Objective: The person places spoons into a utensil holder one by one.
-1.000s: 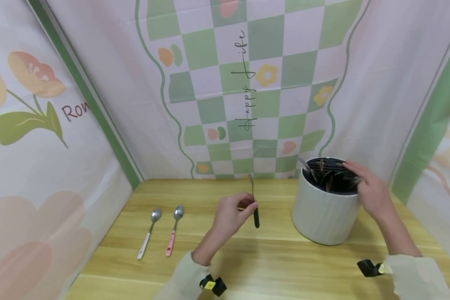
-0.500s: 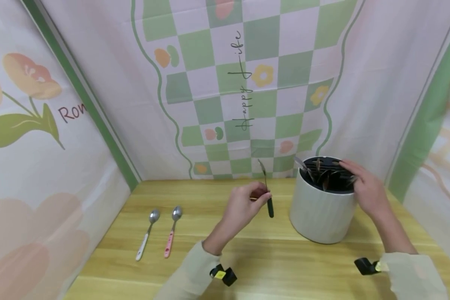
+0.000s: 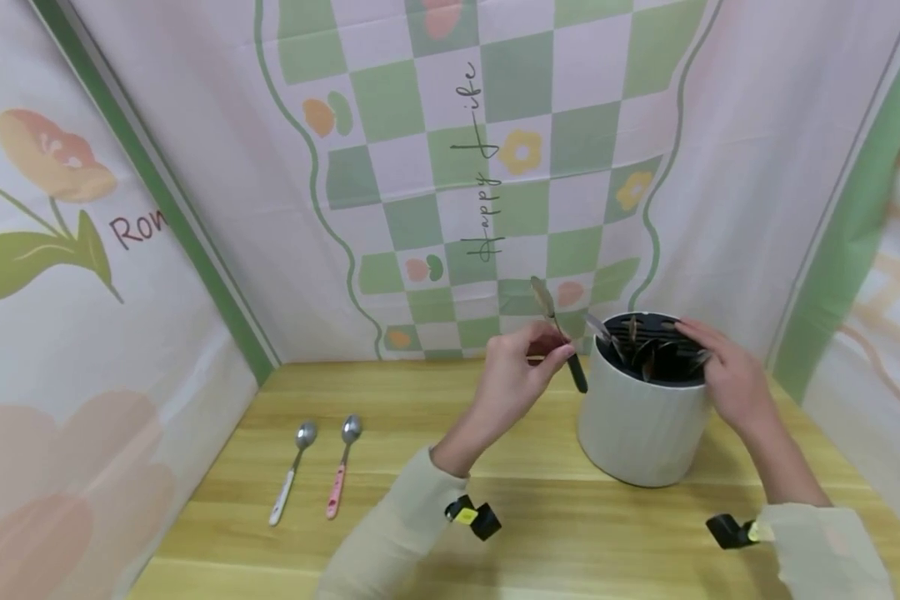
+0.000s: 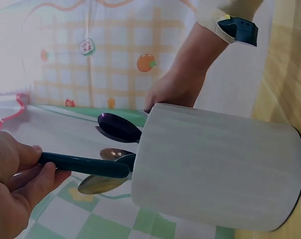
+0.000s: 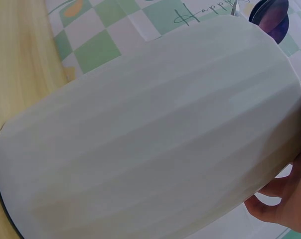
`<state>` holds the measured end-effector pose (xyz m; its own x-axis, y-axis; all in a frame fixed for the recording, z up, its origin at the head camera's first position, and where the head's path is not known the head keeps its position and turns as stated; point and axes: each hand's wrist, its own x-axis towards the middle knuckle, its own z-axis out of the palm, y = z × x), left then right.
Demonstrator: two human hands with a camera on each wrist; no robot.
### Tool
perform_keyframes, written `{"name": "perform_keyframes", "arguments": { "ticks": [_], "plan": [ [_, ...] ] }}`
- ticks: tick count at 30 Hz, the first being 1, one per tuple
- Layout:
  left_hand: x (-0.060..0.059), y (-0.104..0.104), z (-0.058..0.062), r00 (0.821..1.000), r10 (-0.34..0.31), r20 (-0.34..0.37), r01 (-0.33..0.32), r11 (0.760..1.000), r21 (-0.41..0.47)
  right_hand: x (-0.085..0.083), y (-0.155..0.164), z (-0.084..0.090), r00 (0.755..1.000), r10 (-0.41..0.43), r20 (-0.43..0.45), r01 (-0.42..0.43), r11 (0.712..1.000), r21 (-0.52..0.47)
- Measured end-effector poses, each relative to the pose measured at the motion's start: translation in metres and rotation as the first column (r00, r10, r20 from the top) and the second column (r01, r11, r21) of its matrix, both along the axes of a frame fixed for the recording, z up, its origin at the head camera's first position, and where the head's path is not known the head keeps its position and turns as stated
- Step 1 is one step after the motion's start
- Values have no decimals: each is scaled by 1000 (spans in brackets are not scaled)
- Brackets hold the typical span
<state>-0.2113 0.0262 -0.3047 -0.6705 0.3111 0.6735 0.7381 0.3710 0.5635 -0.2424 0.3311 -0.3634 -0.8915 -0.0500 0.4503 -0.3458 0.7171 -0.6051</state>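
My left hand (image 3: 521, 367) pinches a spoon (image 3: 576, 373) by its dark green handle, with the metal bowl pointing up. It is held in the air just left of the utensil holder (image 3: 641, 433). In the left wrist view the spoon's handle (image 4: 85, 164) reaches toward the holder's opening. The holder is a pale ribbed cylinder with a black slotted insert (image 3: 648, 321), and several metal spoon heads (image 4: 115, 127) stick out of it. My right hand (image 3: 735, 379) grips the holder's right rim, its bent fingers (image 5: 265, 209) against the side in the right wrist view.
Two spoons lie on the wooden table (image 3: 420, 533) at the left, one with a white handle (image 3: 281, 497) and one with a pink handle (image 3: 335, 492). Behind the table hangs a green-checked cloth (image 3: 450, 208), with printed cloth on both sides too.
My left hand has moved right and up with the green-handled spoon, bringing it close to the holder. The spoon's bowl has turned to show more of its face. My right hand stays on the rim.
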Motion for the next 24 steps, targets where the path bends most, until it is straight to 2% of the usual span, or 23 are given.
{"name": "perform_keyframes", "arguments": {
  "ticks": [6,12,16,24],
  "plan": [
    [-7,16,13,999,-38,10,38,998,53,0,0,-1,1000,0,-24,0,1000,-3],
    [-15,34,20,996,-84,-15,85,992,97,0,1,-1,999,1,-39,-1,1000,-9],
    [-20,46,18,995,-94,-22,95,991,97,0,1,0,999,5,-32,-6,1000,-11],
    [-26,61,8,996,-86,-9,86,996,20,1,-1,2,999,8,-34,-9,1000,-29]
  ]
}}
